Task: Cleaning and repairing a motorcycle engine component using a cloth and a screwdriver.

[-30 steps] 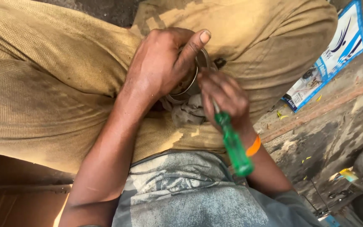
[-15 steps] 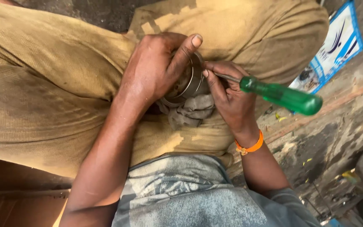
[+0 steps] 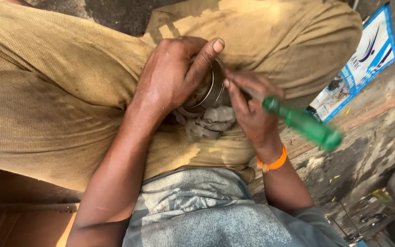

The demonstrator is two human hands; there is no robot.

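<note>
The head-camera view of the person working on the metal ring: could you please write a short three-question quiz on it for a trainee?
1. True or false: the left hand holds the round metal part on the lap.
2. Which tool is in the grip of the right hand?
A. a green-handled screwdriver
B. a hammer
C. pliers
3. Fill in: the orange band sits on the ______ wrist.

Key
1. True; the thumb lies across the part's rim, and a grey rag lies just beneath.
2. A; its handle points away towards the blue-edged printed sheet on the ground.
3. right
</note>
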